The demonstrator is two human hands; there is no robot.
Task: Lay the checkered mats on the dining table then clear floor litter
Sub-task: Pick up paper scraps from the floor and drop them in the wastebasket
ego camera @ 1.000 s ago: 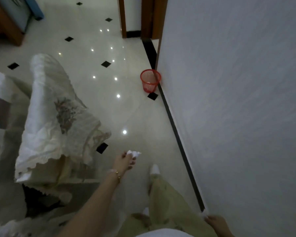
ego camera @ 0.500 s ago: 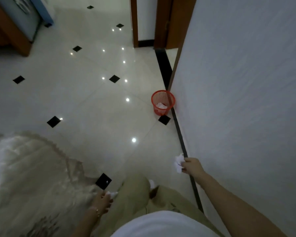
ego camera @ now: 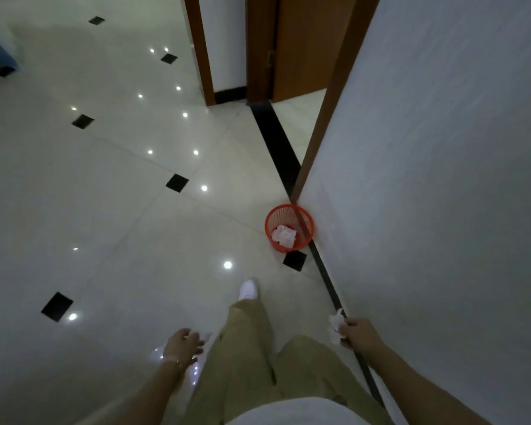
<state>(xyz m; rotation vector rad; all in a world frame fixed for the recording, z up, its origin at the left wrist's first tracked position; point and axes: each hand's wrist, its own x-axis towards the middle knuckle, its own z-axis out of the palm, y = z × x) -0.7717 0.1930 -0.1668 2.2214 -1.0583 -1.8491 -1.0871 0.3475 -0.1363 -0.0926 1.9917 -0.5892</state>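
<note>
Since half a second ago the red mesh bin [ego camera: 289,227] has come much nearer in the view and the cloth-draped furniture at the lower left has dropped out of sight, while the right hand [ego camera: 360,334] has sunk lower and closer to the wall. That right hand's grip is pinched around a crumpled white tissue [ego camera: 337,324], which sticks out from the fingertips toward the bin, just beside the dark skirting strip [ego camera: 328,277] at the foot of the white wall [ego camera: 442,179]. The left hand [ego camera: 183,343] hangs low beside the left trouser leg with its fingers curled; a pale scrap seems to show at the fingertips, but it is too blurred to tell whether the grip is closed on anything. A thin bracelet [ego camera: 172,360] circles that wrist. Between the hands are khaki trousers [ego camera: 249,357], and one white shoe [ego camera: 248,289] steps forward on the glossy cream floor [ego camera: 105,210] with its small black diamond insets. Ahead and slightly right, the bin stands on the floor against the wall corner, with crumpled white paper [ego camera: 284,234] already lying inside it. Beyond it are brown wooden door frames [ego camera: 201,50].
</note>
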